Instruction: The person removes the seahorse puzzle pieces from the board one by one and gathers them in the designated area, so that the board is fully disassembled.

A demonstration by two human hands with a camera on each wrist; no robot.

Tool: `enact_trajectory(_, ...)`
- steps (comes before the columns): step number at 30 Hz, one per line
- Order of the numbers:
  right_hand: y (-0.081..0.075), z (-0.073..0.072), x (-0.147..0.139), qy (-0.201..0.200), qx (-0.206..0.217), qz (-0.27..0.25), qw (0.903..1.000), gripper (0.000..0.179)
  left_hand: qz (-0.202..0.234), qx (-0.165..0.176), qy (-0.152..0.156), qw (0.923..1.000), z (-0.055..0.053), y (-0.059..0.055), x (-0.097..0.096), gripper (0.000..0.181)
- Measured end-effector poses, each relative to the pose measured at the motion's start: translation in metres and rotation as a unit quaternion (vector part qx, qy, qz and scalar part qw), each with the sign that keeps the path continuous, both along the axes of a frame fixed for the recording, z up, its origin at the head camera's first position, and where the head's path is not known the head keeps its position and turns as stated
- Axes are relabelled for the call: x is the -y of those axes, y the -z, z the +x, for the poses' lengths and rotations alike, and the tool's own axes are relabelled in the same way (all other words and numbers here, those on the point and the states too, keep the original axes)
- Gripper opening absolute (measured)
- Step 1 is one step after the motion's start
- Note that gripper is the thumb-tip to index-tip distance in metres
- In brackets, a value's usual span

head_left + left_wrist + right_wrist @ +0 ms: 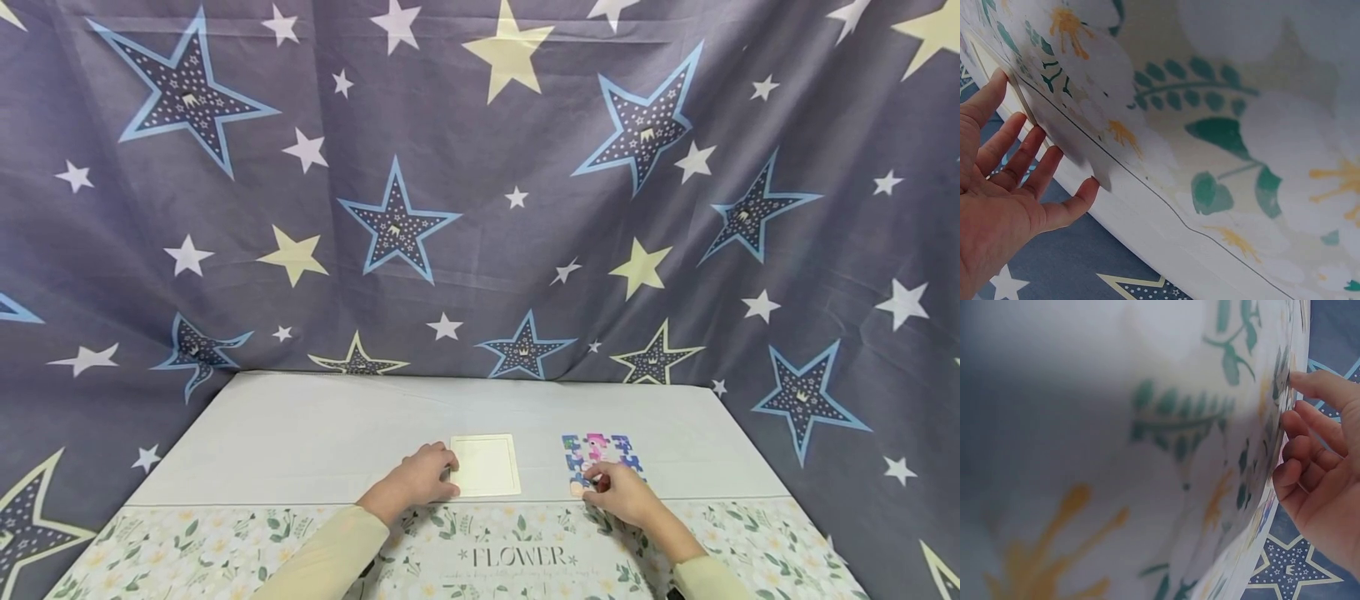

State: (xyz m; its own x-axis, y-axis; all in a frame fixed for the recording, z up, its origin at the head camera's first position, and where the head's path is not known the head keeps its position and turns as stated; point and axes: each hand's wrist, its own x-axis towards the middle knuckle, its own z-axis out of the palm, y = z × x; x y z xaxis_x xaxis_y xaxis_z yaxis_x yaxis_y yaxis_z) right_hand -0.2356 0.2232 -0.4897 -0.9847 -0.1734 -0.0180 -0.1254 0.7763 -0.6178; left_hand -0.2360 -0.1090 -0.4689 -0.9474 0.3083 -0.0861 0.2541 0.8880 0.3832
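Observation:
A cream puzzle tray with a raised border lies flat on the table. My left hand rests at its left side; in the left wrist view, spread fingers touch the edge of the tray. To the right lies a colourful jigsaw puzzle, its pieces laid close together, showing a pink figure on blue. At its near left corner my right hand pinches a jigsaw piece between thumb and index finger. The other right fingers are curled in, and the hand covers part of the puzzle.
Under both hands is a table with a plain white far part and a floral cloth with the word FLOWER along the near side. A grey curtain with stars hangs right behind the table and round its sides.

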Motion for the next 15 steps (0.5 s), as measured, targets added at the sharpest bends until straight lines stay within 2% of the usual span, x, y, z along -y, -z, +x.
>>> enact_trajectory(15, -0.0003, -0.0012, 0.0003, -0.01, 0.007, -0.011, 0.9999, 0.024, -0.002, 0.004, -0.001, 1.0, 0.0004, -0.0003, 0.0, 0.037)
